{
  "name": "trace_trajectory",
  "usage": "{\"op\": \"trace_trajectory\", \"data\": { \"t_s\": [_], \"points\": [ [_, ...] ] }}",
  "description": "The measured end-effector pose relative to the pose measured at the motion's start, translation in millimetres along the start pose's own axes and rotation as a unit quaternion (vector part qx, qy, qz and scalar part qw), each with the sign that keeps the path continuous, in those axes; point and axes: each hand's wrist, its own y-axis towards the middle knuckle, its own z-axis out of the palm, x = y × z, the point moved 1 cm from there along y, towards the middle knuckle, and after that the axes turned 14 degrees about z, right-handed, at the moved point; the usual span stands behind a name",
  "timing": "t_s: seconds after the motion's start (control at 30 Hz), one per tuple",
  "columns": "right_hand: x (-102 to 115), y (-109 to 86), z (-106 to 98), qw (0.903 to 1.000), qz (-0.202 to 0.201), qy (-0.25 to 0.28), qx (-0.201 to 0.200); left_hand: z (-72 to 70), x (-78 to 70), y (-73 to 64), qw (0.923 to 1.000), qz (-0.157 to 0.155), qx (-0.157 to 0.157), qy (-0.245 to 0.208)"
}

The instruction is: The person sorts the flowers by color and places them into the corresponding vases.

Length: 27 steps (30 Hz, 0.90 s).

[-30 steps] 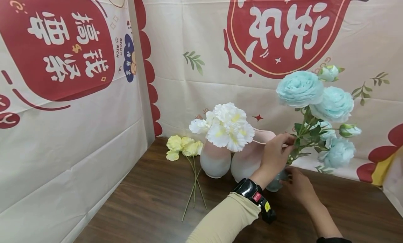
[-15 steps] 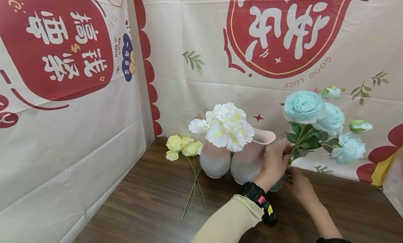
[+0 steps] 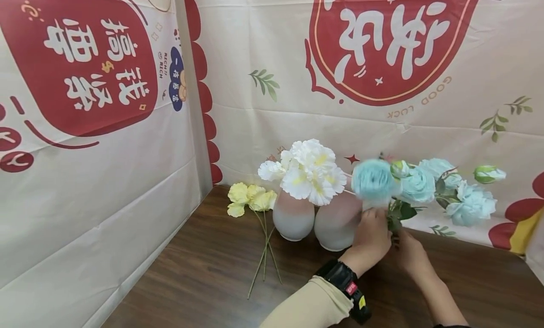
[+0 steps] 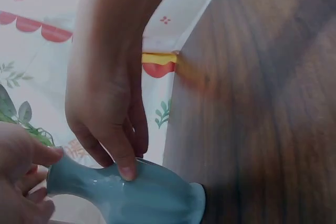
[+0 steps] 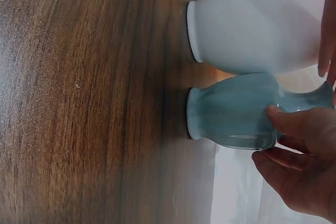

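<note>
Lower now, blue ranunculus blooms (image 3: 418, 184) spread above your left hand (image 3: 370, 233), clasping the upright teal vase (image 5: 233, 108) by its mouth, your right hand (image 3: 411, 255) pinching its body below.

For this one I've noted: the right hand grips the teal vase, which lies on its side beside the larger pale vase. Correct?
Not quite: the teal vase is upright on the wooden table, as the right wrist view, turned sideways, shows. The right hand does grip it, beside the larger pale vase.
</note>
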Motion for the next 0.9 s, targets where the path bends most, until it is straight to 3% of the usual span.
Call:
{"op": "trace_trajectory", "data": {
  "t_s": [0.07, 0.17, 0.33, 0.43, 0.63, 0.77, 0.83, 0.9],
  "points": [
    [-0.7, -0.6, -0.1, 1.0000, 0.004, 0.007, 0.003, -0.6, -0.1, -5.1, 0.9946, -0.039, 0.030, -0.091],
    [-1.0, -1.3, -1.2, 0.9997, 0.013, 0.018, 0.005, -1.7, 4.4, -17.2, 0.9874, -0.048, 0.066, -0.136],
    [-0.6, -1.0, -2.0, 0.9993, 0.019, 0.029, 0.011, -6.9, 26.5, -43.4, 0.9791, -0.033, 0.050, -0.194],
    [-0.9, 0.4, -1.3, 0.9993, 0.021, 0.026, 0.017, -11.2, 43.7, -57.5, 0.9709, -0.028, 0.050, -0.233],
    [-0.9, 2.4, 0.5, 0.9991, 0.025, 0.021, 0.029, -20.0, 86.2, -87.6, 0.9492, -0.057, 0.051, -0.305],
    [-1.1, 3.0, 1.1, 0.9988, 0.026, 0.022, 0.035, -28.2, 124.7, -109.8, 0.9330, -0.038, 0.057, -0.353],
    [-1.2, 3.6, 0.8, 0.9987, 0.027, 0.023, 0.037, -31.3, 146.4, -120.6, 0.9140, -0.043, 0.073, -0.397],
    [-0.9, 3.9, 0.6, 0.9988, 0.025, 0.023, 0.036, -33.4, 168.9, -130.0, 0.8847, -0.065, 0.086, -0.454]
  ]
}}
